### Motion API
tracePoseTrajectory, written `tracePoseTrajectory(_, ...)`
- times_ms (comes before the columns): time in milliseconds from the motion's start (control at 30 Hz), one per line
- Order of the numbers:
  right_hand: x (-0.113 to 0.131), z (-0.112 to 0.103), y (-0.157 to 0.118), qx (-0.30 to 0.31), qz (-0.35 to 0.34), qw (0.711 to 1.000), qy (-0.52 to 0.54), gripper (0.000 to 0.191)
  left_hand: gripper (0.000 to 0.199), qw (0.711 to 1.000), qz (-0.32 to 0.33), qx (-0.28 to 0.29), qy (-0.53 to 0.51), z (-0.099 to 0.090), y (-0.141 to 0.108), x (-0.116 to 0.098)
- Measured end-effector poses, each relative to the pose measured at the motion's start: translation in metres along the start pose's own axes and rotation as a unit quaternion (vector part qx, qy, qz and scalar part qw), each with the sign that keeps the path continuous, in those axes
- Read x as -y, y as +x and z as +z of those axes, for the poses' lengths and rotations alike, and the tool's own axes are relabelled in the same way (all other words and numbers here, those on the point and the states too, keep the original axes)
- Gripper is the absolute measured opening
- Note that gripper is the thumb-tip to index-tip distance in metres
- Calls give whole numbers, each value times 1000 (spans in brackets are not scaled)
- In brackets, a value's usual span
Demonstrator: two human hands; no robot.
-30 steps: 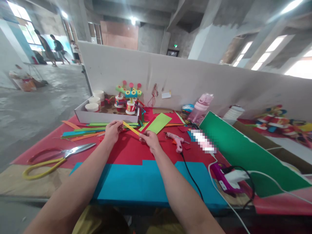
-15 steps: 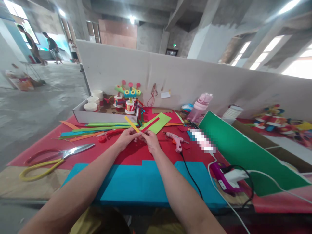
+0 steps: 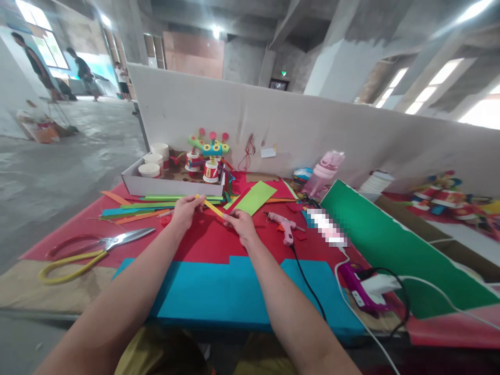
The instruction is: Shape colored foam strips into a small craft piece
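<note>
Left hand point(image 3: 187, 211) and right hand point(image 3: 241, 224) pinch a yellow strip point(image 3: 212, 207) at either end over open red paper point(image 3: 209, 244), glue gun point(image 3: 288, 229) and scissors point(image 3: 124, 238) flanking, blue paper point(image 3: 213, 294) lining the near edge of the tabletop point(image 3: 23, 291).

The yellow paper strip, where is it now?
In the head view, the narrow yellow paper strip is left of centre, held between the left hand and right hand, left of the pink glue gun.

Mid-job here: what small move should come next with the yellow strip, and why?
Probably fold the yellow strip over the red strip: the right hand pinches its near end, where the two seem to meet at an angle, and the left hand holds its far end.
</note>
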State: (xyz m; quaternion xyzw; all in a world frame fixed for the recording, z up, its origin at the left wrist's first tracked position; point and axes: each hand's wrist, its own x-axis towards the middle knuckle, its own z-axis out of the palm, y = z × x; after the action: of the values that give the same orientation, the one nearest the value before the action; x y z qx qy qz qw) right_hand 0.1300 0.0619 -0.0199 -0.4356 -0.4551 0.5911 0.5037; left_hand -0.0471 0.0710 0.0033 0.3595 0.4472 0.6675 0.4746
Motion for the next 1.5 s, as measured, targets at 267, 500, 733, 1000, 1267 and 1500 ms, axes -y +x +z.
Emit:
tracePoseTrajectory(267, 2, -3, 2, -39, -10, 995, 90, 36, 40, 999, 30, -21, -15, 4, -5, 0)
tracePoseTrajectory(500, 3, 1, -2, 19, -21, 994, 105, 35, 34, 970, 15, 217, 109, 29, -29, 9)
tracePoseTrajectory(733, 2, 3, -3, 30, -47, 997, 62, 30, 34, 966, -2, 232, 115, 27, -30, 14)
tracePoseTrajectory(1000, 2, -6, 8, -40, -75, 996, 4, 28, 30, 969, 45, 185, 155, 25, -25, 13)
tracePoseTrajectory(1267, 12, -27, 14, -108, -108, 988, 11, 28, 28, 972, 24, 170, 163, 17, -19, 9)
tracePoseTrajectory(1500, 20, -46, 19, -187, -131, 968, 105, 23, 29, 974, 32, 165, 150, 12, -13, 8)
